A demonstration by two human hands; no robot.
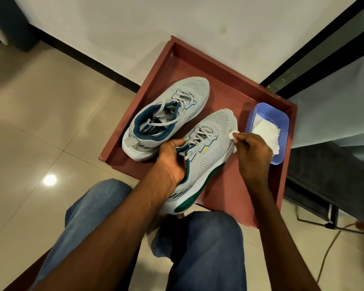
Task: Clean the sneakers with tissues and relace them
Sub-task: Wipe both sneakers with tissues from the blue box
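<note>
A: The right hand (253,156) is pinching a wad of tissue (232,135) between fingertips and thumb, pressing it to the side of the near sneaker (210,148) just behind the toe. The left hand (171,162) is curling round that shoe's collar, fingers reaching inside the opening.

B: What is worrying you?

A: The laces (200,135) are lying just beside the left fingertips; a wide stroke could be snagging them. I also judge thin tissue may be shredding on the mesh.

B: And the other sneaker (166,116)?

A: It is sitting beyond the left fingers on the red tray (235,185), laces loose. More tissues are lying in the blue tub (267,114) right beside the right knuckles.

B: Anything hiding?

A: The left fingers inside the shoe, most of the wad, and the heel beneath the wrist.
</note>
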